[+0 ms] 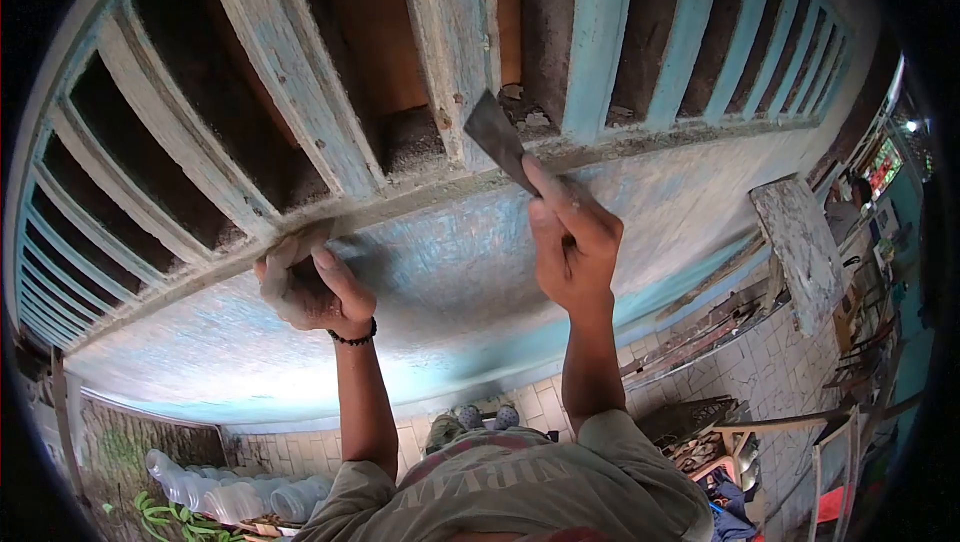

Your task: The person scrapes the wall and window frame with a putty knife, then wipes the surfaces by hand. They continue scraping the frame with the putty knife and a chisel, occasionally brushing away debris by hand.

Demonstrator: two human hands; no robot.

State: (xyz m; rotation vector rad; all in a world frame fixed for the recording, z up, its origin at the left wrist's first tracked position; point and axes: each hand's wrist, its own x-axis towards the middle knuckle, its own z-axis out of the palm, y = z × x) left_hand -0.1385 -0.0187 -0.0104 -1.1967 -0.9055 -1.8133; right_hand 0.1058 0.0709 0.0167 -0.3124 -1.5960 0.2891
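In my right hand (pixel 578 242) is a scraper (pixel 498 139), its dark flat blade angled up and to the left. The blade's tip lies over the foot of a worn wooden slat (pixel 452 52), where the paint is patchy. My left hand (pixel 315 287), with a dark beaded bracelet on the wrist, is at the ledge (pixel 400 204) under the slats. Its fingers are curled, and I cannot make out whether anything is in them. Below the ledge, the wall (pixel 450 252) shows scuffed pale blue paint.
Blue slats (pixel 600 32) continue to the right. Loose debris (pixel 525 112) lies between the slats. A worn board (pixel 797 242) leans at the right. Clear plastic containers (pixel 240 497) are at lower left, on the floor side. A person (pixel 850 204) is in the right background.
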